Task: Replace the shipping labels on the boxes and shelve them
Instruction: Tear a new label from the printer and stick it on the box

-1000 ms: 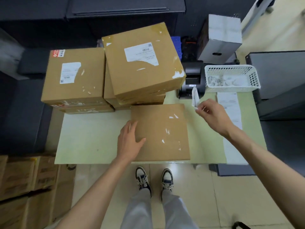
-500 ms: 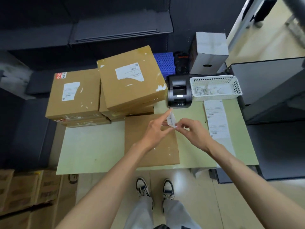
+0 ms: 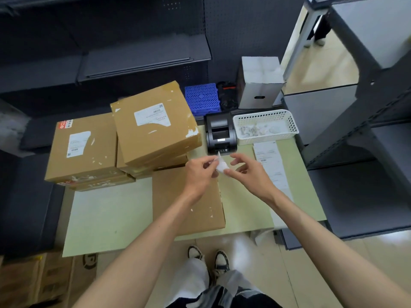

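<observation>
A bare brown box (image 3: pixel 191 205) with no label lies flat on the pale green table (image 3: pixel 106 216) in front of me. Above its far right corner, my left hand (image 3: pixel 200 172) and my right hand (image 3: pixel 246 172) both pinch a small white label (image 3: pixel 220 165) between them. Behind, a tilted box (image 3: pixel 153 127) with a torn white label tops a stack, and another labelled box (image 3: pixel 82 147) sits on a stack to the left. A strip of printed labels (image 3: pixel 270 165) lies along the table's right side.
A black label printer (image 3: pixel 219 134) and a white mesh basket (image 3: pixel 265 127) of paper scraps stand at the table's back right. Dark shelving (image 3: pixel 142 58) runs behind; a grey shelf unit (image 3: pixel 364 121) stands to the right. Cartons (image 3: pixel 33 283) sit on the floor at left.
My left hand left the bare box and rose to join the right hand on the label. My right hand brought the label from near the printer to above the box corner.
</observation>
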